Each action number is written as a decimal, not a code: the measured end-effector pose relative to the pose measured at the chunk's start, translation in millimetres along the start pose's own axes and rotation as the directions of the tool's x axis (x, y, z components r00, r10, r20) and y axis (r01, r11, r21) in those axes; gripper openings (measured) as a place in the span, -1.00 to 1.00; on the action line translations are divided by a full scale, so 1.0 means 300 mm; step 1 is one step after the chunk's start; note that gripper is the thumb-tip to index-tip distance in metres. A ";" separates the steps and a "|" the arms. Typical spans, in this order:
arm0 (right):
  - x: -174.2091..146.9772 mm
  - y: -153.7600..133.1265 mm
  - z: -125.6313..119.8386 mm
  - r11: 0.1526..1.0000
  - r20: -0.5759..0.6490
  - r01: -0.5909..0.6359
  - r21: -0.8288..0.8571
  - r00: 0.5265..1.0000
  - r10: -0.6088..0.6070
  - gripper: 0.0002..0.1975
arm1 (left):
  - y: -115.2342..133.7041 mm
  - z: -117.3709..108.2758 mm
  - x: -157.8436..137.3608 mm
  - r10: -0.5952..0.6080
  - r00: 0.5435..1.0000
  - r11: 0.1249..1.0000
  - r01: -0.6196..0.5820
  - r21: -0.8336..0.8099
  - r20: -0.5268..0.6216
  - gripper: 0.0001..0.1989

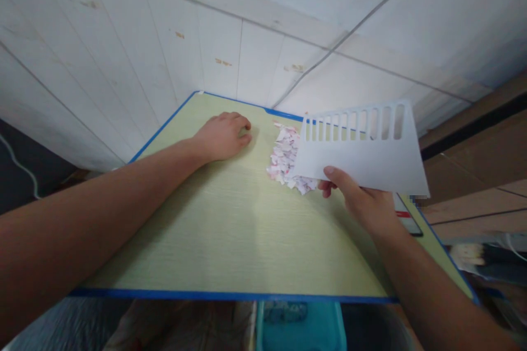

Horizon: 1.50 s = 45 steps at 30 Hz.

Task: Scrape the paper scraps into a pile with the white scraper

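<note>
My right hand (366, 205) grips a white slotted panel (354, 159) by its lower edge, thumb on top and fingers underneath. The panel is flat, with a row of long rounded slots along its far side, and it is held tilted above the table. Its left end covers part of a pile of torn paper scraps (284, 156), white with pink and dark marks. To the left of the pile, my left hand (224, 136) rests on the table. Its fingers are loosely curled, the thumb stands apart from them, and no object shows between them.
The pale yellow-green table (230, 225) has a blue edge and stands against a white panelled wall (218, 38). A flat item with a red stripe (405, 214) lies partly hidden under my right wrist. Below the front edge is a turquoise bin (304, 334). A grey cable (349, 33) runs down the wall.
</note>
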State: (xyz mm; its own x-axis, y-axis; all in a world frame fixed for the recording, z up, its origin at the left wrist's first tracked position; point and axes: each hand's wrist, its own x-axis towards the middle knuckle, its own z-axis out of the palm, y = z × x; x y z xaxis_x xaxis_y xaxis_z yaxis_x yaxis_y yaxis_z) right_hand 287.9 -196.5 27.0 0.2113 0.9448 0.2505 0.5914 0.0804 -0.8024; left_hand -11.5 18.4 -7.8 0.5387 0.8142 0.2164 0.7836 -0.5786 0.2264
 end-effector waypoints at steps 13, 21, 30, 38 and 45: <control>-0.011 -0.009 0.001 0.999 0.179 -0.031 -0.035 0.983 0.037 -0.54 | 0.030 -0.021 -0.008 -0.016 1.000 1.000 0.015 0.010 0.017 -0.45; -0.016 -0.007 0.002 1.000 0.158 -0.014 0.026 0.987 0.010 -0.53 | 0.018 -0.013 -0.008 -0.007 1.000 1.000 0.007 0.006 0.005 -0.49; -0.011 -0.020 -0.032 0.995 0.400 -0.010 0.101 0.916 -0.031 -0.54 | 0.015 -0.006 -0.003 -0.008 1.000 1.000 0.008 0.000 0.005 -0.48; -0.019 -0.053 -0.052 0.953 0.699 -0.176 0.246 0.714 -0.049 -0.77 | 0.009 -0.004 0.001 -0.006 1.000 1.000 0.006 -0.012 -0.005 -0.48; -0.016 -0.052 -0.054 0.946 0.632 -0.187 0.263 0.775 -0.023 -0.76 | 0.004 -0.002 0.005 0.002 1.000 1.000 -0.003 -0.026 -0.010 -0.49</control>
State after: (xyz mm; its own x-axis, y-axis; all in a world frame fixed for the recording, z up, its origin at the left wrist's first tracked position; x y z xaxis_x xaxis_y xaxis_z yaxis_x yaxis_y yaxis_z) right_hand 290.4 -207.4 47.1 -0.3413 0.9309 -0.1302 0.3150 -0.0172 -0.9489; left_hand -9.8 18.9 -6.6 0.5374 0.8123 0.2268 0.7738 -0.5818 0.2504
